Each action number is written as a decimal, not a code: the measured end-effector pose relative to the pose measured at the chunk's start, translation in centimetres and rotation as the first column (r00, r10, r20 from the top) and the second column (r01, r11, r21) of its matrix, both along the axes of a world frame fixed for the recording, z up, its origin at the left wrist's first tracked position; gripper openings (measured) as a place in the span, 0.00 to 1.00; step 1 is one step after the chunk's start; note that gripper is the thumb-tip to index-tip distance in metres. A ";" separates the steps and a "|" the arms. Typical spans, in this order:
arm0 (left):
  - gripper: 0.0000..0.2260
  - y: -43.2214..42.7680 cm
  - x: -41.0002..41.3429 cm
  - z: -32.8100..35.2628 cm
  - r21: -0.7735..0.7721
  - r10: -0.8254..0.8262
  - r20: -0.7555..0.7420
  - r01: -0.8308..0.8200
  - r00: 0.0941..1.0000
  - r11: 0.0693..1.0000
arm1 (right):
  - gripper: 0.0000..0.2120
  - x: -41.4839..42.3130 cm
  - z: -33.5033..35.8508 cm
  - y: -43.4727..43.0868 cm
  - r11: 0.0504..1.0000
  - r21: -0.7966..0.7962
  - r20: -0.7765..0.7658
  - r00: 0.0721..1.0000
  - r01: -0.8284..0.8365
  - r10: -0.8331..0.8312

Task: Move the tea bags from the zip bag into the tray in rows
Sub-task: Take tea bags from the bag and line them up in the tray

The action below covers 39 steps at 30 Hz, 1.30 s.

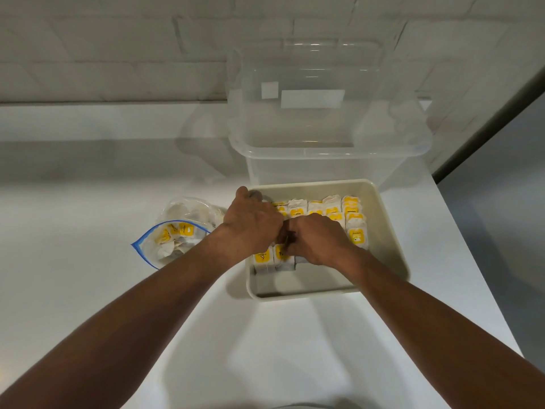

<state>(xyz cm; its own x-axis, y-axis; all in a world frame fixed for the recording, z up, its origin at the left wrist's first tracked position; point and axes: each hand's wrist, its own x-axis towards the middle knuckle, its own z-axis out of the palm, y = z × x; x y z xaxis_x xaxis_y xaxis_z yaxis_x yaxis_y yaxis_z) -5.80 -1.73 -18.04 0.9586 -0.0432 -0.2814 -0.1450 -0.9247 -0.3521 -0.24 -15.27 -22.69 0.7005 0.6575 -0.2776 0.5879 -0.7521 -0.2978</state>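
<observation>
Both hands reach into the cream tray [390, 240] on the white counter [88, 202]; the left hand [253, 227] and the right hand [320, 243] meet knuckles-up over the rows of yellow-tagged tea bags [356, 235], fingers bent down among them and hidden, so whether either grips a bag cannot be told; the zip bag [174, 237] lies open just left of the tray, more bags inside; a clear lidded container [324, 160] stands behind

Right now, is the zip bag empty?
No, tea bags with yellow tags show inside the zip bag, left of the tray.
</observation>
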 end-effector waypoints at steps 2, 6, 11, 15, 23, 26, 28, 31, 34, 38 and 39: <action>0.05 0.1 0.1 0.0 0.008 0.001 0.011 -0.001 1.000 1.000 | 0.13 0.0 0.0 0.0 1.000 0.021 0.020 1.000 0.022 -0.023; 0.05 0.2 -0.1 0.0 0.012 -0.005 0.009 0.005 1.000 1.000 | 0.14 -0.3 0.6 -0.6 0.993 0.100 -0.029 0.997 0.069 -0.067; 0.06 0.2 -0.1 -0.1 0.028 0.010 -0.011 -0.010 1.000 1.000 | 0.15 -1.4 1.2 -1.5 0.997 -0.007 -0.013 0.997 0.077 -0.077; 0.06 0.3 0.0 0.3 0.014 0.022 0.004 -0.022 1.000 1.000 | 0.22 -2.9 1.2 -0.2 0.996 -0.084 0.003 1.000 0.019 -0.019; 0.08 1.8 -0.4 1.8 -0.122 0.072 0.134 -0.055 0.988 0.991 | 0.23 -3.3 0.7 1.6 0.989 -0.141 0.148 0.987 -0.048 0.069; 0.10 2.6 -0.7 1.9 -0.206 0.098 0.182 -0.060 0.978 0.977 | 0.23 -3.0 1.0 1.3 0.992 -0.120 0.057 0.998 0.025 -0.018; 0.10 3.0 -0.8 2.0 -0.276 0.122 0.206 -0.062 0.971 0.959 | 0.22 -2.5 1.5 0.4 0.989 -0.103 -0.008 0.994 0.104 -0.105; 0.11 3.1 -0.8 2.4 -0.357 0.127 0.221 -0.041 0.967 0.933 | 0.18 -2.0 1.9 -1.0 0.980 -0.165 0.073 0.992 0.113 -0.102; 0.11 2.8 -1.2 2.2 -0.394 0.092 0.251 0.015 0.964 0.919 | 0.15 -2.1 1.8 -0.8 0.979 -0.173 0.078 0.992 0.109 -0.096; 0.11 3.0 -2.6 2.0 -0.470 0.101 0.280 0.044 0.955 0.882 | 0.14 -2.5 1.4 -0.3 0.986 -0.132 0.100 0.991 0.106 -0.093; 0.11 3.3 -3.0 2.1 -0.498 0.121 0.273 0.033 0.954 0.866 | 0.14 -2.5 1.5 -0.3 0.986 -0.128 0.101 0.990 0.110 -0.097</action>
